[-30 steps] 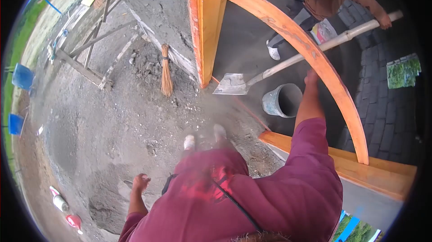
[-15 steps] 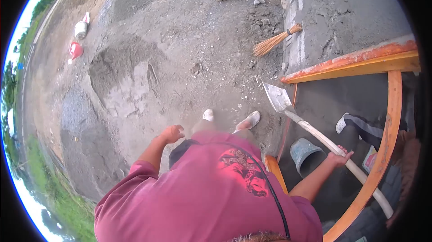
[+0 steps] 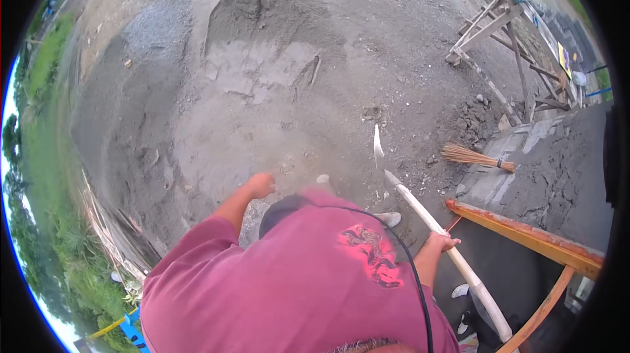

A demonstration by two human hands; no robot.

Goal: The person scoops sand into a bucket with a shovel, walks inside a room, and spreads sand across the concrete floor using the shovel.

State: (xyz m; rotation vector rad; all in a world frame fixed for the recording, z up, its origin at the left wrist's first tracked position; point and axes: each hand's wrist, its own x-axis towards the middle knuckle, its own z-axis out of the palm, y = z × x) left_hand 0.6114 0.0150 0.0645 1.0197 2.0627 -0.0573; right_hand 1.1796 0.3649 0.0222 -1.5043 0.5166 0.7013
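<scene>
My right hand [image 3: 441, 243] grips the pale wooden handle of a shovel [image 3: 474, 282] on my right side. The shovel slants across the view, its blade edge-on at the front end and the handle end reaching back toward the orange-painted frame. My left hand [image 3: 262, 186] hangs out in front of my body with fingers curled in and nothing seen in it. Grey ground lies below it. Ahead of me is a heap of grey sand [image 3: 262, 15] with a wet, paler patch of mix [image 3: 256, 67] at its near side.
A straw broom [image 3: 478, 157] rests at the edge of a rough cement surface [image 3: 558, 176]. An orange-edged beam [image 3: 525, 235] runs along the right. Another person's shoe [image 3: 460, 290] shows behind the shovel handle. A wooden trestle [image 3: 505, 38] stands at the far right.
My view has turned left, so the broom and beam sit further right and lower. The shovel has come along in my right hand, its blade now edge-on. My left fingers have curled in.
</scene>
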